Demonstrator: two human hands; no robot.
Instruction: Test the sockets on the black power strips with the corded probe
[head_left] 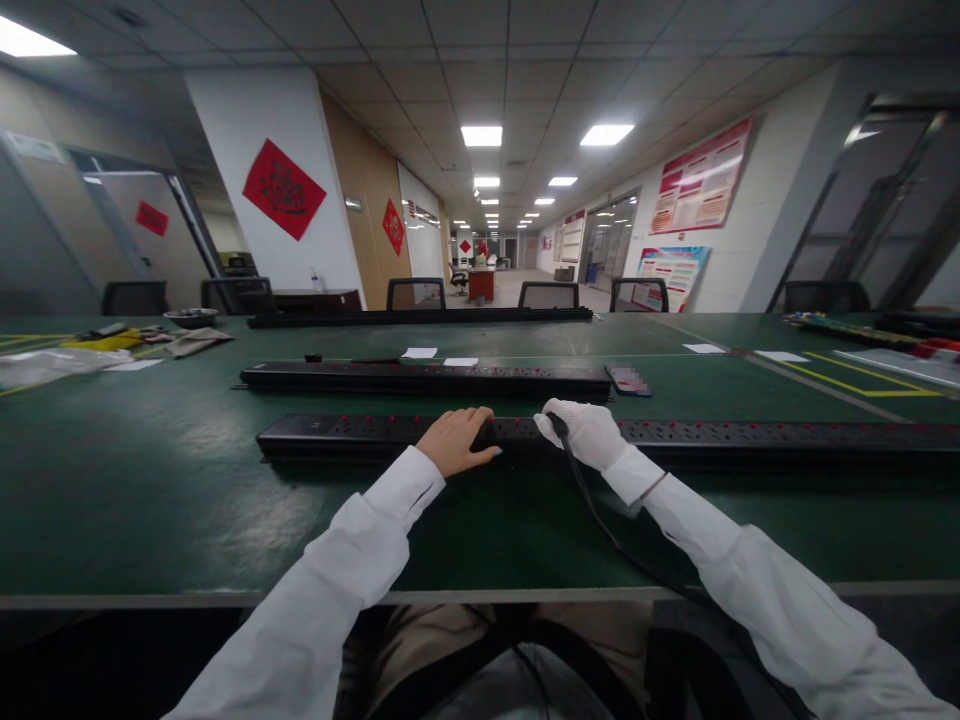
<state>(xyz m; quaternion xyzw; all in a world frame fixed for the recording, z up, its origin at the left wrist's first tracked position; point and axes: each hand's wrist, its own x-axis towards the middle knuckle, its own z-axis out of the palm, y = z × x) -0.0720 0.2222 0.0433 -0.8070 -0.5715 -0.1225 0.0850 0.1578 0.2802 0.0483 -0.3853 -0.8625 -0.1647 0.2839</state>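
A long black power strip (360, 432) with rows of sockets and small red spots lies across the green table in front of me. My bare left hand (459, 440) grips it, fingers over the top and thumb along the front side. Just to the right, my right hand (583, 432), in a white glove, is closed on a black plug (556, 422) above the same strip. From the plug a black cable (600, 520) runs down over the table's near edge. Whether the plug's pins sit in a socket is hidden by the glove.
Behind lies a second black power strip (427, 380), with a phone (628, 380) at its right end. Farther back are more long black strips (420, 317). Paper slips (461, 361), a bowl (191, 317) and plastic bags (52, 366) lie about the green table (187, 530). Chairs (416, 293) line its far side.
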